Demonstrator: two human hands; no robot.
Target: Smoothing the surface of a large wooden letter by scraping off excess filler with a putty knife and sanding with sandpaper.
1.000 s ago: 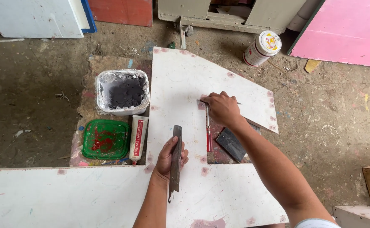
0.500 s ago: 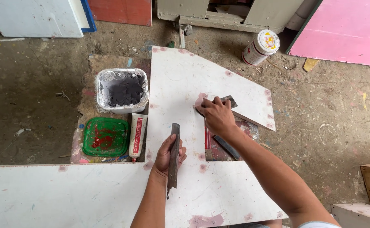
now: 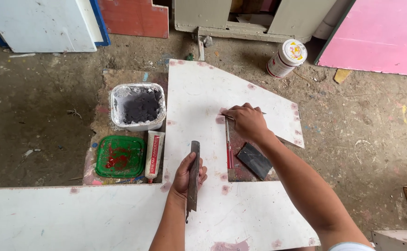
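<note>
My left hand (image 3: 185,175) grips a long flat metal scraper (image 3: 193,173), held lengthwise over the white board (image 3: 198,93). My right hand (image 3: 247,122) is closed on a thin blade (image 3: 262,112) and presses it flat against the board at a pinkish filler patch (image 3: 221,119). Just below that hand lie a red-handled tool (image 3: 229,153) and a dark rectangular scraper (image 3: 255,161) in the gap between the boards.
A white tub of grey putty (image 3: 159,108), a green lid smeared with red (image 3: 120,156) and a white tube (image 3: 153,156) sit left of the board. A paint can (image 3: 287,58) and a pink panel (image 3: 380,37) stand beyond. A second white board (image 3: 64,214) lies at lower left.
My right hand has turned the blade from raised to flat on the board and shifted slightly. My left hand keeps the long scraper almost still.
</note>
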